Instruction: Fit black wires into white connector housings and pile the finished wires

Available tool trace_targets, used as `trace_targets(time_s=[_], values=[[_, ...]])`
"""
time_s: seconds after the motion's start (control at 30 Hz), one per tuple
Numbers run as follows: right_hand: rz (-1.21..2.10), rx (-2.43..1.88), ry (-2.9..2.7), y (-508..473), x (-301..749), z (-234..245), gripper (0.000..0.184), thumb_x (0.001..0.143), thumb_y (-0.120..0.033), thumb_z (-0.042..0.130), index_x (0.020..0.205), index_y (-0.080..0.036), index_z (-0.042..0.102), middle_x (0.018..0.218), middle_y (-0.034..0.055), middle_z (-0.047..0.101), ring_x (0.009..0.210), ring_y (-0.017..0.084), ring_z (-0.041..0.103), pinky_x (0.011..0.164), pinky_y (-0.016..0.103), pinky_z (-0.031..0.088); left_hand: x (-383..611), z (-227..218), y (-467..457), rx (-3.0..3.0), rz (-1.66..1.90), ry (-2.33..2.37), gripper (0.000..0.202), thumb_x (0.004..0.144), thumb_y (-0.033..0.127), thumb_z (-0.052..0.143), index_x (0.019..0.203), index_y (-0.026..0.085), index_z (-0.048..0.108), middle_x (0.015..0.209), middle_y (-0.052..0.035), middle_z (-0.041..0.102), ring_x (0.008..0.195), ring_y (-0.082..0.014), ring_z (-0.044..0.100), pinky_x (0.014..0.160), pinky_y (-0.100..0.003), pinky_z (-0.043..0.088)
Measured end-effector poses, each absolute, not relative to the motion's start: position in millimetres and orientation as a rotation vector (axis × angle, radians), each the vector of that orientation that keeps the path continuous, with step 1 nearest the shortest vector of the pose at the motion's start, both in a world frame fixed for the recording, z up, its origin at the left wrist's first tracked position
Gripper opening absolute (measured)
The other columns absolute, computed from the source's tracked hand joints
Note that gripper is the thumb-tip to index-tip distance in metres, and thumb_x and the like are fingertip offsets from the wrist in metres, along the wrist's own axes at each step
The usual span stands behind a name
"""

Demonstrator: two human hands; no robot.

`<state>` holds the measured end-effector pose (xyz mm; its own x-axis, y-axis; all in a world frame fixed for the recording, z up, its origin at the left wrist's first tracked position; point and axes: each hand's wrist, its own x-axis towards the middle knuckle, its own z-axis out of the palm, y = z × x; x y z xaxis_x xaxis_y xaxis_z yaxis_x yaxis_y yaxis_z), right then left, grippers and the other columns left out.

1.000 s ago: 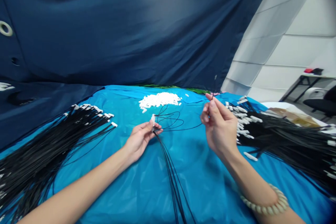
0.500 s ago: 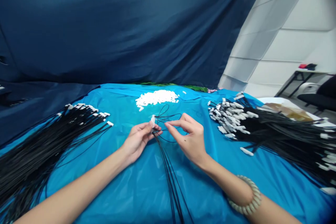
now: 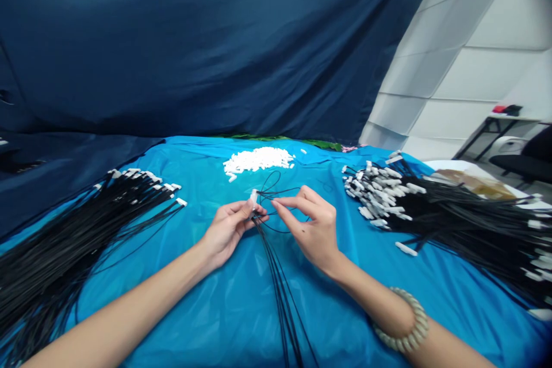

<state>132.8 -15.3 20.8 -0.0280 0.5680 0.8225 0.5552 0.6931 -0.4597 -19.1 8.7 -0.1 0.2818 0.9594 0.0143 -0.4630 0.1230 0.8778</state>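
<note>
"Where was the white piece?"

"In the left hand (image 3: pixel 230 230), pinched between thumb and fingers over the middle of the blue cover (image 3: pixel 207 310). Those fingers hid its lower end."

"And the right hand (image 3: pixel 313 227)?"

"Just beside it, thumb and forefinger brought close together among thin loops of black cord (image 3: pixel 282 299). The tips were too small to make out, so I couldn't tell whether they gripped a strand."

"Anything in the way?"

"The loops themselves, crossing the gap between the hands. More lengths trailed from the left fingers toward the person."

"What lay around?"

"A heap of loose white pieces (image 3: pixel 259 160) beyond the hands, a white-tipped black bundle on the left (image 3: pixel 86 236), another on the right (image 3: pixel 466 224) past the right forearm, which wore a beaded bracelet (image 3: pixel 407 322). Behind, a dark blue curtain (image 3: pixel 215 40) closed off the far side, with a chair (image 3: pixel 524 164) off to the right."
</note>
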Motion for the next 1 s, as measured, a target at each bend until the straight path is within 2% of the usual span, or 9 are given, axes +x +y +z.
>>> trace_targets(time_s=[1.0], values=[[-0.093,-0.895,-1.746,-15.5,134.2,22.6,0.009,0.075,-0.019,0.053,0.073,-0.017,0.062,0.057,-0.0002,0.046,0.055,0.011,0.04,0.053,0.026,0.034,-18.6,1.2,8.5,0.975,1.174,0.703,0.015,0.064,0.024,0.064,0.064,0.01,0.065,0.068,-0.0067,0.063,0.071,-0.0162,0.057,0.076,-0.033,0.045]])
